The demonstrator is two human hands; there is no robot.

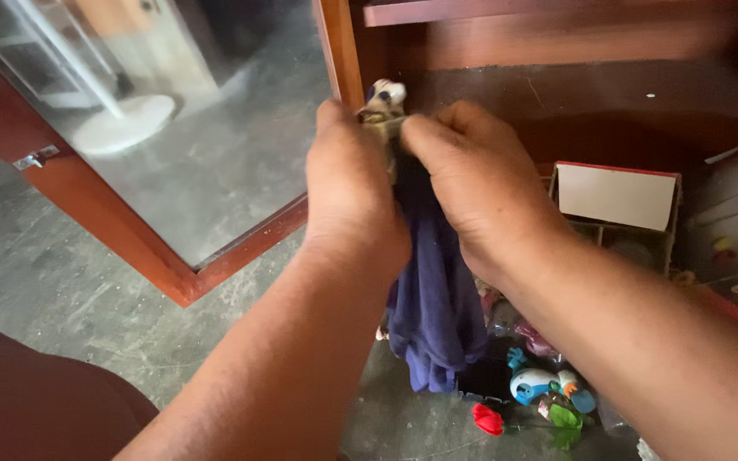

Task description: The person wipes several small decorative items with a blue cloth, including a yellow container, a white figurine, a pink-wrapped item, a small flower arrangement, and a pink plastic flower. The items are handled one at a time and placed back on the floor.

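Both hands, left hand (350,192) and right hand (480,183), pinch a small figurine (383,101) wrapped in blue cloth (434,299).

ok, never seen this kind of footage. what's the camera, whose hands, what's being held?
It is one camera worn on a person's head, looking down at their own bare hands. The left hand and right hand together grip a small figurine wrapped in a dark blue cloth that hangs down. Behind stands a wooden cabinet with its glass door swung open. On the concrete floor lie a cardboard box, small colourful toys and a red flower.
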